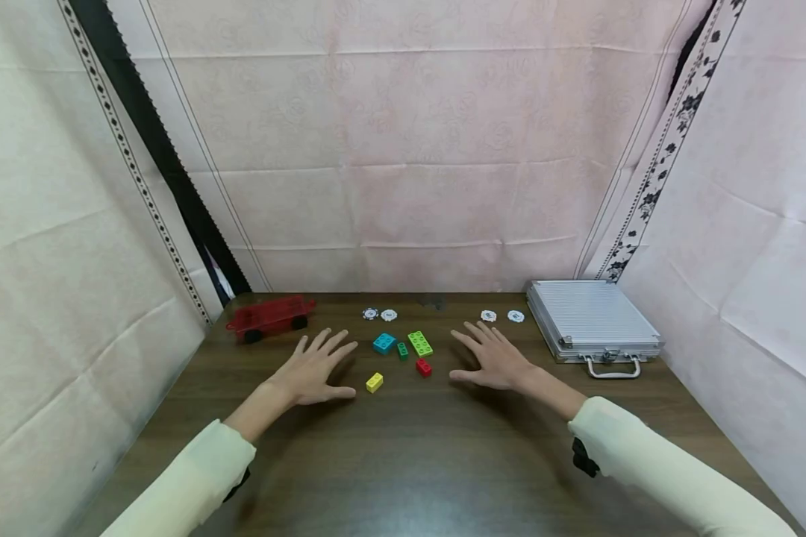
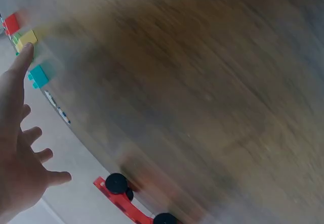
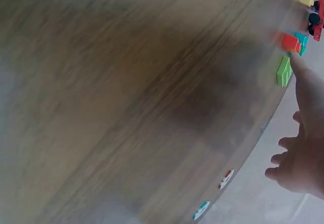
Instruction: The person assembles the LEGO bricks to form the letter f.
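Observation:
My left hand (image 1: 314,373) hovers above the table with fingers spread, holding nothing; a yellow toy brick (image 1: 374,382) lies just right of its thumb. Across from it, my right hand (image 1: 490,361) is also spread and holds nothing. Between the two hands lie a blue brick (image 1: 384,343), a small dark green brick (image 1: 403,351), a lime green brick (image 1: 419,344) and a red brick (image 1: 424,367). In the left wrist view the thumb overlaps the yellow brick (image 2: 27,39). The right wrist view has the thumb tip beside the red brick (image 3: 291,43).
At the back left stands a red toy wagon (image 1: 272,317) with black wheels. Poker chips lie in pairs toward the back, one pair left (image 1: 389,315) and one right (image 1: 488,316). A silver case (image 1: 594,321) sits closed at the right. Pale cloth (image 1: 430,171) hangs around the table (image 1: 403,462).

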A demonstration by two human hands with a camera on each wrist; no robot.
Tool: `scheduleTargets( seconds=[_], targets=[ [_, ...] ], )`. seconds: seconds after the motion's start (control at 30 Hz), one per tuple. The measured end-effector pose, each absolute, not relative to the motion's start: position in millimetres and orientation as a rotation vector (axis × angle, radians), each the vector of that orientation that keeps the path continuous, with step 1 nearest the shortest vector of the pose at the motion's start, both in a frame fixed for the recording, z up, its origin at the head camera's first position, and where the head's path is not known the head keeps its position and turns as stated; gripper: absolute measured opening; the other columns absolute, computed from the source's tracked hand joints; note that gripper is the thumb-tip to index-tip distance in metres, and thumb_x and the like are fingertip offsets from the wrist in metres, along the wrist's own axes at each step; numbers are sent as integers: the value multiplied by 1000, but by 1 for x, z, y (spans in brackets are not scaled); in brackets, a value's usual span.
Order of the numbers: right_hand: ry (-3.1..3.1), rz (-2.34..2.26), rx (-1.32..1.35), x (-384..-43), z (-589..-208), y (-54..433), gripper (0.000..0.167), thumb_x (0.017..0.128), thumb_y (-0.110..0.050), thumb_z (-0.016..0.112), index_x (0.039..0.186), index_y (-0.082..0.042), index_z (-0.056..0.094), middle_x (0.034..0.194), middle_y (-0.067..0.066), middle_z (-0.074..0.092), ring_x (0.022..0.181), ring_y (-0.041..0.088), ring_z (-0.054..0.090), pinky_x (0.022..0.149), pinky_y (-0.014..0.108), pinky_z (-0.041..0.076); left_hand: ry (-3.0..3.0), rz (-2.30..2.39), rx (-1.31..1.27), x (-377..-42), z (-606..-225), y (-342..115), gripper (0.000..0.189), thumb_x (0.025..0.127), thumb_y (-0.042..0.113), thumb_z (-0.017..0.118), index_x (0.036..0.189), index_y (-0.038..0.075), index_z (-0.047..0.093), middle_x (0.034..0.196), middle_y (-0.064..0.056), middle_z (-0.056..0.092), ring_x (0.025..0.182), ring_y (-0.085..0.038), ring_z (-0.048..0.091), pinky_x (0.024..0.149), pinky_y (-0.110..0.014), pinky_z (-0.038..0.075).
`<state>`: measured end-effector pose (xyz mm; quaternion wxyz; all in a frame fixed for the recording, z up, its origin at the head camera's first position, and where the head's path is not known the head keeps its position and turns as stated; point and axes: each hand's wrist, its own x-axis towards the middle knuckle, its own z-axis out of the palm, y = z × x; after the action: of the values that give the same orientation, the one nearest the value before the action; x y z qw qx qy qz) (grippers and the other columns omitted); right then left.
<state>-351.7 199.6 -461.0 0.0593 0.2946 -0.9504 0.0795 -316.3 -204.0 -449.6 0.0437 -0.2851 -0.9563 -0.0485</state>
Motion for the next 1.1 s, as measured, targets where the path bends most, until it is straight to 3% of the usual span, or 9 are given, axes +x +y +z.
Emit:
scheduleTargets(
  seconds=[0.33,0.57,0.77,1.1],
  targets=[
    [-2781,410,1125,-350,-462,179,74,95,-42,76,156,-9,47,153,23,49,142,44,45,114,60,36,-2938,-329,-1069,-317,-455,-188,79,96,50,73,160,15,42,165,-12,36,154,-43,24,114,-72,25],
    [-2823,502,1175,-352,-466,163,60,98,-35,74,150,-9,56,146,15,58,135,33,54,104,53,49,-2905,-562,-1158,-320,-460,-180,64,96,32,78,151,9,54,152,-6,55,149,-41,35,115,-58,36],
    [-2819,550,1204,-353,-466,150,46,100,-26,73,142,-11,64,139,13,63,126,29,61,98,49,54,-2900,-670,-1146,-323,-463,-175,52,96,22,78,143,9,62,143,-4,63,145,-37,42,112,-56,41],
    [-2827,580,1198,-354,-469,142,36,101,-17,71,136,-9,68,129,11,68,111,22,67,90,41,57,-2848,-821,-1116,-327,-467,-172,36,95,11,77,131,8,72,128,-4,71,124,-27,62,103,-48,51]
  ],
)
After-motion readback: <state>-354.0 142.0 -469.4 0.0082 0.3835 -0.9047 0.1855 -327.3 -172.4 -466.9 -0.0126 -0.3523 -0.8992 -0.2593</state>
